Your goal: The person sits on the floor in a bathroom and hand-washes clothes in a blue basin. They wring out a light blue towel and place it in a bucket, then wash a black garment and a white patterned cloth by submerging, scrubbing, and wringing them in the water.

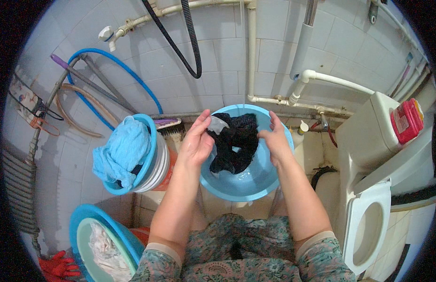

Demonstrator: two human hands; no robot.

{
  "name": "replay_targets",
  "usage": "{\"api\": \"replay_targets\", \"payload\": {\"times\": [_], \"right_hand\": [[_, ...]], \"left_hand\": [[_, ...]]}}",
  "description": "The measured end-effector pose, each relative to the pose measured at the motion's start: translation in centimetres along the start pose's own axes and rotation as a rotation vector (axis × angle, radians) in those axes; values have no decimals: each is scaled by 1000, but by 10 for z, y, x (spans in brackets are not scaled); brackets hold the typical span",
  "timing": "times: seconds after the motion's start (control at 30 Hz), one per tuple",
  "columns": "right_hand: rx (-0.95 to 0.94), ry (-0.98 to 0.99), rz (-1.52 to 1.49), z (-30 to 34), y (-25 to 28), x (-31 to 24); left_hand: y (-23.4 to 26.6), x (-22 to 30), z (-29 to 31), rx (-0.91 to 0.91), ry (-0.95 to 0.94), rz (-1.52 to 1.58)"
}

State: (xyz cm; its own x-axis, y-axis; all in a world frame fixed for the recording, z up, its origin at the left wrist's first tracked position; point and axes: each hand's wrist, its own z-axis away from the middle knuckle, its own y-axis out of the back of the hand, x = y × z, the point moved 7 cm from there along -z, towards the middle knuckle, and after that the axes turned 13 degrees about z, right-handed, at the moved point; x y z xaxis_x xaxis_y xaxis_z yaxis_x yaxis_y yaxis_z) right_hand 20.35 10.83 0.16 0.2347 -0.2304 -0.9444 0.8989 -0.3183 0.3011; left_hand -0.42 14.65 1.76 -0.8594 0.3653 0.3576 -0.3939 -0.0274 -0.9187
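A black, partly lacy garment (241, 136) with a light grey patch (218, 125) lies bunched in a light blue basin (213, 185). Through a gap in the cloth the blue of the basin shows. On the garment's left side is my left hand (199, 138), palm turned inward and fingers stretched out beside the grey patch. My right hand (275, 138) is over the basin's right side, fingers apart, its thumb at the garment's edge. Neither hand visibly grips the cloth. Wet glints show on the basin's bottom.
Left stands a bucket (150, 181) under a blue basin of light blue cloth (125, 148); below it, a green basin (81, 239) holds whitish cloth. Red gloves (58, 267) lie lower left. A toilet (354, 216) stands right, a bottle (300, 134) by the wall. Pipes (252, 56) and hoses cross the tiles.
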Motion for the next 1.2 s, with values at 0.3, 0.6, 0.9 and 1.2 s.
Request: {"api": "replay_targets", "payload": {"times": [0.3, 0.6, 0.9, 1.2], "right_hand": [[-493, 125, 192, 37, -93, 31], [-428, -338, -849, 6, -46, 7], [-541, -321, -1109, 15, -30, -26], [-238, -343, -468, 7, -18, 15]], "left_hand": [[-22, -15, 4, -232, 12, -15], [30, -4, 21, -256, -26, -1968], [12, -40, 4, -389, -392, -1869], [9, -24, 2, 12, -93, -815]]}}
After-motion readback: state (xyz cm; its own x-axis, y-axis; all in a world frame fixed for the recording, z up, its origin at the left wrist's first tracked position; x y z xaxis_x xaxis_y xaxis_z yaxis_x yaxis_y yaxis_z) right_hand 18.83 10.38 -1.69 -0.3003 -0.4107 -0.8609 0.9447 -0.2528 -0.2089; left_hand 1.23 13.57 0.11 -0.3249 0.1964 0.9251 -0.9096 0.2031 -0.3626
